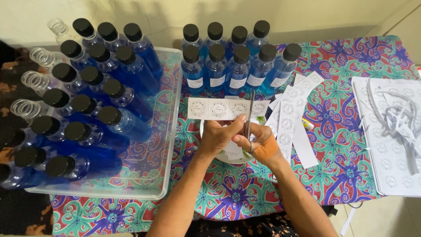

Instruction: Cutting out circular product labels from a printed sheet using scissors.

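we are holding the label strip (pixel 228 108) over the worktop (pixel 342 175) in our left hand (pixel 217 136), its grip pinched shut — our right hand (pixel 261 142) is closing scissors (pixel 249 115) between two labels, keeping blades square.

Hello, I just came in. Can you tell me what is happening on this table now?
A person is cutting a strip of labels. The left hand holds the strip, and the right hand works a pair of scissors whose blades cross it. More cut label strips lie to the right. Behind stand blue bottles with labels, and many unlabelled blue bottles lie in a clear plastic tray on the left.
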